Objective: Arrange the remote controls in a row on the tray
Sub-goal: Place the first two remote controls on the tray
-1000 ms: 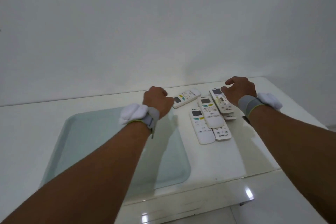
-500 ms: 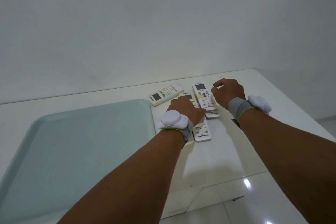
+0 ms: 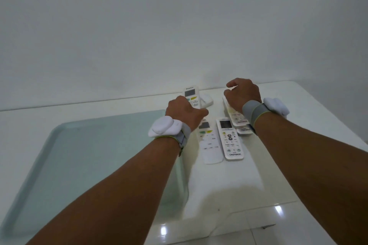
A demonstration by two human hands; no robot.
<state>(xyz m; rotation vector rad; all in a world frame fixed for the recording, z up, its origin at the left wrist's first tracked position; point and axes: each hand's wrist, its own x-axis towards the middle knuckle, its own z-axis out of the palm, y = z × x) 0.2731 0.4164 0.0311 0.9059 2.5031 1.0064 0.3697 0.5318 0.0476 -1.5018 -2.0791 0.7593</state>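
The pale green tray (image 3: 83,157) lies on the left of the white table, with nothing on it. My left hand (image 3: 184,112) grips a white remote (image 3: 191,95) by its lower half and holds it upright, above the tray's far right corner. Two remotes lie side by side to the right of the tray: a plain white one (image 3: 211,145) and a labelled one (image 3: 231,139). My right hand (image 3: 242,93) curls over the far end of another remote (image 3: 235,115), which is stacked on a further one (image 3: 244,131). Whether it grips is hidden.
One more white remote (image 3: 207,100) lies behind my left hand near the wall. The white table (image 3: 298,135) ends on the right and at the near edge, with shiny floor tiles (image 3: 278,225) below. Both wrists wear grey bands with white pods.
My left hand took a remote from the pile and lifted it up and to the left. My right hand moved onto the stacked remote. The view shifted.
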